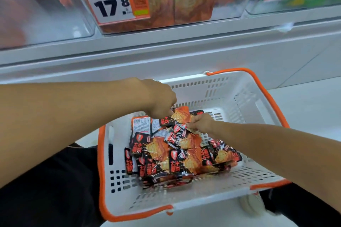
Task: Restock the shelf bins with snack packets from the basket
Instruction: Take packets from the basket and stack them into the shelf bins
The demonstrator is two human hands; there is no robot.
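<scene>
L forearm comes in from 9 o'clock, bare, wrist bent down; left hand [160,101] hangs knuckles-up over the basket's [239,97] far-left part, fingers curled under, grip clamped on the edge of a top packet [181,115] at its 9 o'clock side. Fingertips hidden under the hand.

Pile of packets [177,155], black w/ orange-red print, lies in the basket's middle, heaped, some tilted, one showing a white barcode back at 10 o'clock of the pile. Basket is white, slotted, orange rim + handles, sits on the floor below the shelf.

R forearm enters from 4 o'clock, reaching toward 10; right hand [200,122] low on the pile, fingers bent, grip pinching packets at the top packet's 4 o'clock edge. Which one exactly, can't tell.

At 12 o'clock, shelf [166,46] w/ clear bins [46,14]; mid bin holds tan packs behind a price tag [115,1] reading 17.8. Second tag at 1 o'clock, 5.8.
</scene>
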